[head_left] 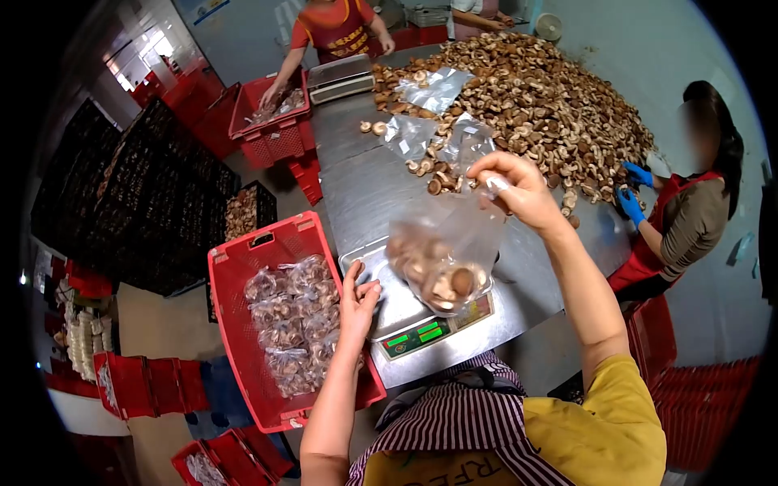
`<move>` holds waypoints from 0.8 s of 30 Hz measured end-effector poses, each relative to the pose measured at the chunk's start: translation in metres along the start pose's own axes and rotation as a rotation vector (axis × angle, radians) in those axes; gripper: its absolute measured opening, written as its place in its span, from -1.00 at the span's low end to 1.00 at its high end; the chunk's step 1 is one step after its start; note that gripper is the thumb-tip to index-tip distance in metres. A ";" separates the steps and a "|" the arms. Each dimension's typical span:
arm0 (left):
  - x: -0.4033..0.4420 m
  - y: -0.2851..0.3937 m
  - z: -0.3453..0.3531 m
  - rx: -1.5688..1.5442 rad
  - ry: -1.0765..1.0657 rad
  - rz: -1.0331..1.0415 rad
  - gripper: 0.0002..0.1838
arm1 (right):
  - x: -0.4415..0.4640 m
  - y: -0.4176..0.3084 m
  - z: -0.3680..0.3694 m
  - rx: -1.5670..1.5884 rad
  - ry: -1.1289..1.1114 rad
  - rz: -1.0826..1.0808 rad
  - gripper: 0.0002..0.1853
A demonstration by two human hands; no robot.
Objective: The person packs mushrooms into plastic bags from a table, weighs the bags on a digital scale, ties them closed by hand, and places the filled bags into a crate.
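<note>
My right hand (516, 188) pinches the gathered top of a clear plastic bag of mushrooms (446, 257). The bag hangs tilted over the digital scale (417, 332), hiding much of its pan; I cannot tell whether it touches the pan. Green digits glow on the scale's front display. Beside the pan's left edge, my left hand (357, 300) holds nothing, its fingers apart. Loose mushrooms (442, 180) and clear bags (409, 136) lie on the metal table beyond my right hand.
A red crate (236, 340) with several packed mushroom bags (296, 324) stands left of the scale. A large mushroom heap (535, 105) covers the far table (348, 174). A co-worker with blue gloves (630, 202) is at the right; others work behind. Black crates (138, 194) are stacked left.
</note>
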State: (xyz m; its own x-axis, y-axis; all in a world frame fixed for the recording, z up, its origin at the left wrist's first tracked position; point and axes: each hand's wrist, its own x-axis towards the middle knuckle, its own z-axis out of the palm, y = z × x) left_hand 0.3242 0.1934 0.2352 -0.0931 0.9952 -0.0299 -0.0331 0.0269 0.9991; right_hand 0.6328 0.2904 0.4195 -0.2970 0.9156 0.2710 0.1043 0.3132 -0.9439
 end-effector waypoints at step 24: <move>0.008 0.060 0.026 0.337 -0.182 0.162 -0.76 | -0.063 -0.028 0.070 -0.144 0.167 -0.286 -0.82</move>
State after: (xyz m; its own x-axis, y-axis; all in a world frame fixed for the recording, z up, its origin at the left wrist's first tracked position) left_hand 0.3474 0.2054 0.2957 0.1086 0.9886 0.1042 0.2974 -0.1323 0.9455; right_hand 0.5821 0.2057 0.4158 -0.1760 0.8103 0.5589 0.1755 0.5845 -0.7922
